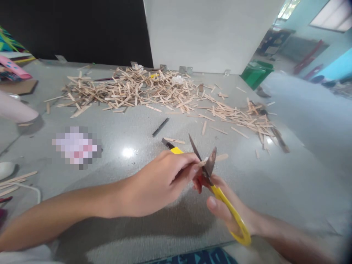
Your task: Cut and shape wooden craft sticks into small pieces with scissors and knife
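My left hand [159, 183] pinches one end of a wooden craft stick [222, 157] between thumb and fingers. My right hand [228, 205] grips a pair of yellow-handled scissors [227, 205], with the thumb beside the near handle loop. The blades stand apart, and the stick passes between them close to my left fingertips. Partly hidden behind my left hand, a yellow utility knife [176, 149] lies on the grey floor with its dark end pointing away. A loose stick [174, 140] rests just beyond it.
A long heap of craft sticks [132, 90] spreads along the base of a black and white panel [209, 36]. A dark pen [161, 127] lies in front of it. At the far right stands a green bin [257, 74]. More sticks [16, 183] and a white cable [37, 190] are at left.
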